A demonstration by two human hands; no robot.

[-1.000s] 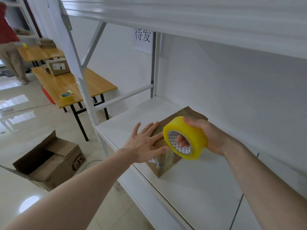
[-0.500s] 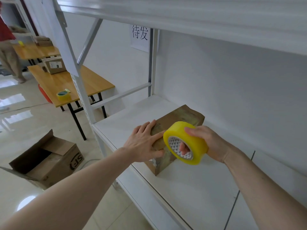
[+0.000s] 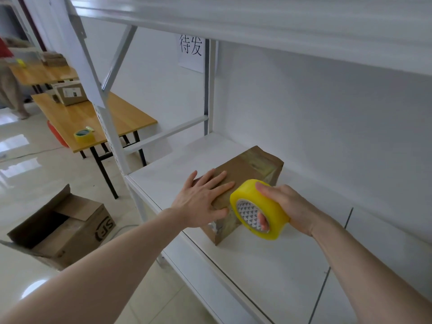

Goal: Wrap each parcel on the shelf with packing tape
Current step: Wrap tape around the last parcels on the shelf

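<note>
To the left of the white metal shelf [image 3: 268,272], a wooden desk [image 3: 77,118] carries a second tape roll [image 3: 84,136] near its front edge and a small labelled carton [image 3: 70,92] further back. Behind it stands another desk [image 3: 35,74] with a stack of flat brown packages [image 3: 54,59], and a person [image 3: 9,85] is partly visible at the far left edge. An open cardboard box [image 3: 63,228] marked SF lies on the glossy floor below. A paper sign [image 3: 191,52] with two printed characters hangs on the wall beside the shelf's rear upright. A perforated front upright [image 3: 109,127] rises just left of the working area; nothing lies between the hands and the work.

The parcel [image 3: 247,167] sits on the lower shelf board close to its front edge, turned at an angle, a brown box with glossy clear tape already over its top and near corner. The left hand [image 3: 201,202] lies flat on top of it, fingers [image 3: 219,176] straight and spread, pressing down. The right hand [image 3: 287,204] grasps the yellow packing tape roll [image 3: 259,209], fingers hooked through the core and thumb over the outer rim, holding it against the parcel's right side.
</note>
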